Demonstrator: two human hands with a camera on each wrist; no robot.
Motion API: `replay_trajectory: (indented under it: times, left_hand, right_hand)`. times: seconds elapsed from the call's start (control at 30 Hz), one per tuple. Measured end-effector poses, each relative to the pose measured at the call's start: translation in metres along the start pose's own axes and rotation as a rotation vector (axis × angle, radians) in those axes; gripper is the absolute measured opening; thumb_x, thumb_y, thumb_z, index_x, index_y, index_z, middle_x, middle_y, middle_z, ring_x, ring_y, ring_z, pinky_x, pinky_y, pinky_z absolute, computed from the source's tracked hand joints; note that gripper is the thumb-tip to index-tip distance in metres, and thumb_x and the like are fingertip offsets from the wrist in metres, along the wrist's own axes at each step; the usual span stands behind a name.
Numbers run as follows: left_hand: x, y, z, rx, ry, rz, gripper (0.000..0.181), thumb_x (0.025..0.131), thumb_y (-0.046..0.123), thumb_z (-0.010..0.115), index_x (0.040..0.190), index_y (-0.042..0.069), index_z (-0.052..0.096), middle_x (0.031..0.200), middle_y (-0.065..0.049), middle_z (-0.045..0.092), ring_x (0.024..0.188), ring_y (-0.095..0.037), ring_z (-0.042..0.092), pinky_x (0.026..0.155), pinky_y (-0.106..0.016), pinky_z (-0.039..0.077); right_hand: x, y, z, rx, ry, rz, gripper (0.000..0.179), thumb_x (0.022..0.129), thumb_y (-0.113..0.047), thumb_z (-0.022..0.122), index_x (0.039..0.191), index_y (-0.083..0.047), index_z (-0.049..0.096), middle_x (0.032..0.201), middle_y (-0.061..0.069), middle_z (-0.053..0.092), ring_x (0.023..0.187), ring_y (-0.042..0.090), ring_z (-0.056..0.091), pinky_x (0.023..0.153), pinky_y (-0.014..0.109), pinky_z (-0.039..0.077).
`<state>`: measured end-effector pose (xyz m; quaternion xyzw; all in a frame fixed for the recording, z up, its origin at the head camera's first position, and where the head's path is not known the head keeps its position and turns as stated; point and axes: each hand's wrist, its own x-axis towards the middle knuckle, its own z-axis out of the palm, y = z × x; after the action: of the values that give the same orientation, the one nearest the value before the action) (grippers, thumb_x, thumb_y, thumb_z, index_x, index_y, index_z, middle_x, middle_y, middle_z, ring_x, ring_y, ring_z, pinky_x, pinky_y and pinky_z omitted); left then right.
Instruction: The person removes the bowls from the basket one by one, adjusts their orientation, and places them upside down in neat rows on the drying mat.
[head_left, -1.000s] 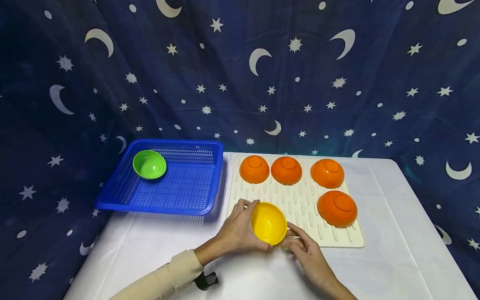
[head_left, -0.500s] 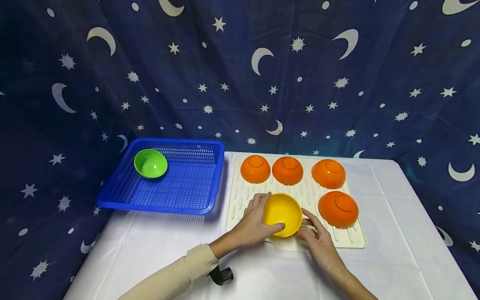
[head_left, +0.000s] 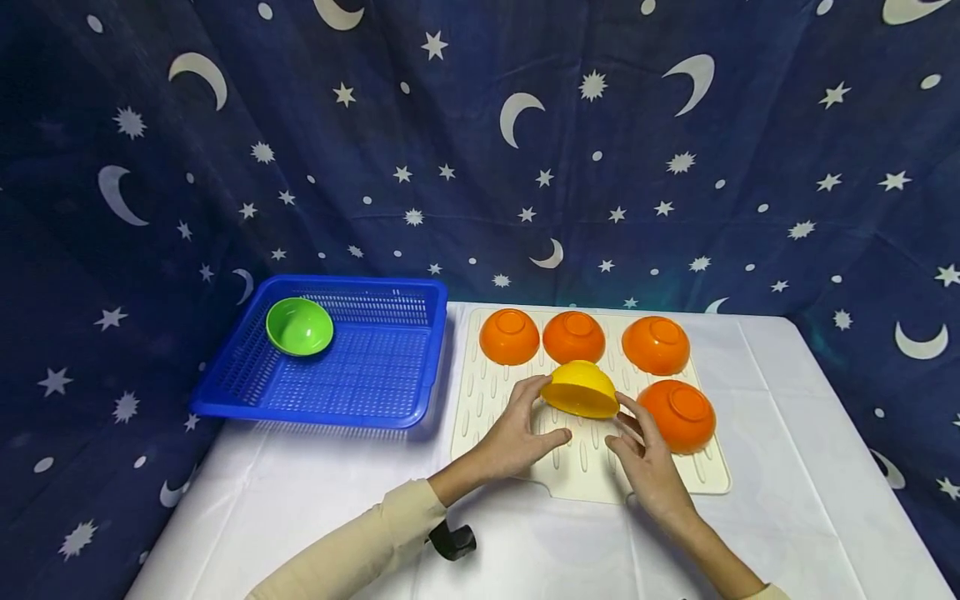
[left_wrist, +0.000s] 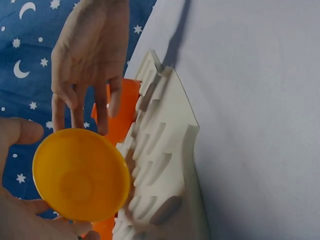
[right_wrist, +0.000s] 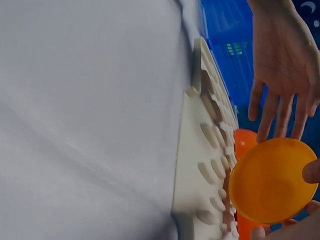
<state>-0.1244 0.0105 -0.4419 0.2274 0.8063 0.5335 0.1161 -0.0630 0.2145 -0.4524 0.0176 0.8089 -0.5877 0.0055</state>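
Note:
A yellow bowl is held above the cream ribbed drying mat, tipped so its hollow faces me and downward. Fingers of my left hand touch its left side, while the thumb stands off below. My right hand has fingertips against the right side, its thumb also apart from the bowl in the head view. In the left wrist view the right hand reaches straight fingers to the rim. Straight fingers of the left hand meet the bowl in the right wrist view.
Upside-down orange bowls stand on the mat: one at back left, one beside it, one at back right, one near my right fingers. Left stands a blue basket holding a green bowl.
The yellow bowl has moved away from me and rightward over the mat, turning from hollow up to hollow facing me. My left thumb has come off it. Both hands moved with it.

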Motion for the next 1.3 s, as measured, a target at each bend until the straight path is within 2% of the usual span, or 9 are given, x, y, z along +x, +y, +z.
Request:
replay_trajectory:
  times: [0.1, 0.2, 0.37, 0.53, 0.77, 0.9, 1.03, 1.13, 1.3]
  left_hand:
    - [0.003, -0.005, 0.001, -0.083, -0.011, -0.032, 0.07, 0.079, 0.027, 0.068, 0.137, 0.012, 0.031, 0.135, 0.002, 0.026, 0.128, -0.017, 0.028, 0.102, -0.031, 0.024]
    - [0.007, -0.008, 0.002, -0.145, -0.021, -0.035, 0.065, 0.08, 0.025, 0.067, 0.134, 0.012, 0.033, 0.133, 0.002, 0.027, 0.129, -0.018, 0.026, 0.102, -0.026, 0.022]
    - [0.009, -0.012, 0.004, -0.175, -0.023, 0.012, 0.062, 0.081, 0.024, 0.066, 0.133, 0.015, 0.033, 0.136, 0.003, 0.024, 0.131, -0.016, 0.02, 0.104, -0.03, 0.019]
    - [0.009, -0.014, 0.003, -0.117, -0.026, 0.043, 0.061, 0.081, 0.026, 0.065, 0.132, 0.015, 0.032, 0.141, 0.005, 0.02, 0.131, -0.012, 0.016, 0.104, -0.041, 0.017]
    - [-0.004, -0.017, 0.001, 0.0, -0.074, 0.052, 0.061, 0.083, 0.03, 0.062, 0.133, 0.011, 0.032, 0.146, 0.005, 0.015, 0.132, -0.012, 0.014, 0.103, -0.045, 0.017]
    - [-0.017, -0.017, 0.003, 0.051, -0.161, 0.013, 0.051, 0.084, 0.034, 0.06, 0.128, 0.012, 0.044, 0.147, 0.003, 0.016, 0.128, -0.016, 0.023, 0.1, -0.048, 0.024]
    - [-0.025, -0.02, 0.007, 0.047, -0.254, -0.021, 0.04, 0.085, 0.036, 0.058, 0.119, 0.015, 0.055, 0.148, -0.006, 0.017, 0.118, -0.017, 0.038, 0.097, -0.044, 0.031]
    - [-0.028, -0.023, 0.01, -0.004, -0.291, -0.033, 0.035, 0.086, 0.033, 0.059, 0.115, 0.014, 0.056, 0.148, -0.013, 0.012, 0.107, -0.015, 0.048, 0.089, -0.034, 0.039]
    - [-0.028, -0.023, 0.013, -0.123, -0.317, -0.054, 0.033, 0.085, 0.026, 0.062, 0.113, 0.008, 0.056, 0.149, -0.014, 0.005, 0.081, -0.01, 0.057, 0.064, -0.024, 0.049]
  right_hand:
    - [0.007, 0.0, -0.002, -0.016, 0.002, -0.026, 0.057, 0.093, -0.02, 0.052, 0.142, -0.018, 0.024, 0.145, 0.008, 0.02, 0.129, 0.032, 0.026, 0.097, 0.035, 0.03]
    - [0.012, 0.001, -0.004, 0.026, -0.001, -0.066, 0.057, 0.092, -0.015, 0.053, 0.141, -0.011, 0.023, 0.147, 0.006, 0.017, 0.131, 0.029, 0.021, 0.099, 0.028, 0.028]
    - [0.016, 0.007, -0.003, 0.114, -0.036, -0.122, 0.058, 0.091, -0.006, 0.052, 0.138, -0.003, 0.018, 0.148, 0.009, 0.01, 0.132, 0.03, 0.018, 0.099, 0.026, 0.026]
    - [0.018, 0.014, 0.0, 0.093, -0.042, -0.122, 0.05, 0.09, -0.005, 0.053, 0.128, 0.001, 0.021, 0.146, 0.01, 0.011, 0.132, 0.029, 0.016, 0.101, 0.038, 0.02]
    - [0.016, 0.021, 0.002, 0.002, -0.073, -0.119, 0.054, 0.089, -0.009, 0.056, 0.129, 0.001, 0.021, 0.148, 0.009, 0.005, 0.134, 0.025, 0.009, 0.103, 0.026, 0.015]
    - [0.011, 0.023, 0.0, -0.041, -0.086, -0.097, 0.055, 0.091, -0.015, 0.055, 0.13, -0.001, 0.02, 0.149, 0.007, 0.002, 0.134, 0.026, 0.007, 0.102, 0.019, 0.013]
    - [0.007, 0.026, 0.002, -0.083, -0.11, -0.061, 0.056, 0.091, -0.019, 0.056, 0.131, -0.001, 0.021, 0.149, 0.009, 0.0, 0.134, 0.03, 0.006, 0.104, 0.033, 0.012]
    - [0.005, 0.028, 0.005, -0.118, -0.112, -0.052, 0.058, 0.09, -0.019, 0.057, 0.133, -0.001, 0.022, 0.149, 0.011, 0.001, 0.134, 0.033, 0.006, 0.104, 0.044, 0.011]
    - [0.004, 0.03, 0.005, -0.15, -0.093, -0.064, 0.057, 0.089, -0.019, 0.058, 0.132, -0.002, 0.024, 0.149, 0.009, 0.002, 0.133, 0.032, 0.007, 0.103, 0.048, 0.012]
